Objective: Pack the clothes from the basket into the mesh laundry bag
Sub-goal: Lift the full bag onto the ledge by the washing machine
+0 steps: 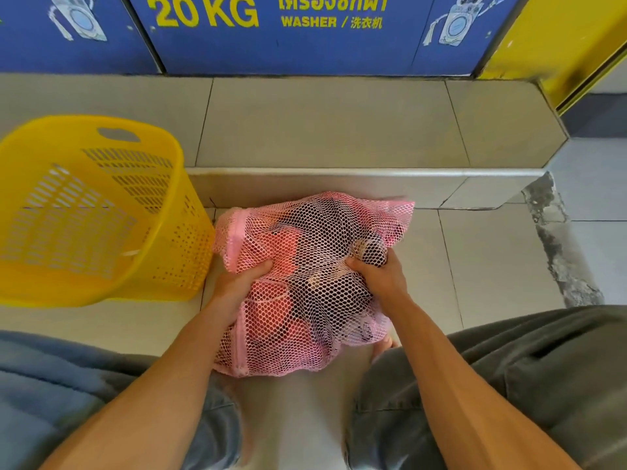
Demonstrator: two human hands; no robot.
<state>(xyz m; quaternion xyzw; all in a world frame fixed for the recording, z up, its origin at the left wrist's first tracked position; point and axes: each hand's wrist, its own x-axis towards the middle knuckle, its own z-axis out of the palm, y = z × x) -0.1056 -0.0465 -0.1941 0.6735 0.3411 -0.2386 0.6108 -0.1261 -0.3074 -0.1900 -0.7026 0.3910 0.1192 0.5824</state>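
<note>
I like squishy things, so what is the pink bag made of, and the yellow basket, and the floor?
The pink mesh bag looks like soft synthetic netting: open holes show the dark and red clothes inside, and it bunches under both hands. The yellow basket looks like hard moulded plastic, smooth and slightly glossy, with neat punched slots. The floor seems to be matte grey tile, with straight joint lines.

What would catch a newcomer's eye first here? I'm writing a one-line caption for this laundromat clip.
The pink mesh laundry bag at the centre, on the tiled floor and stuffed with dark and red clothes, gripped by the left hand and right hand. Then the bright yellow basket to its left, showing no clothes inside, and the blue washer panel reading "20 KG" above.
</note>
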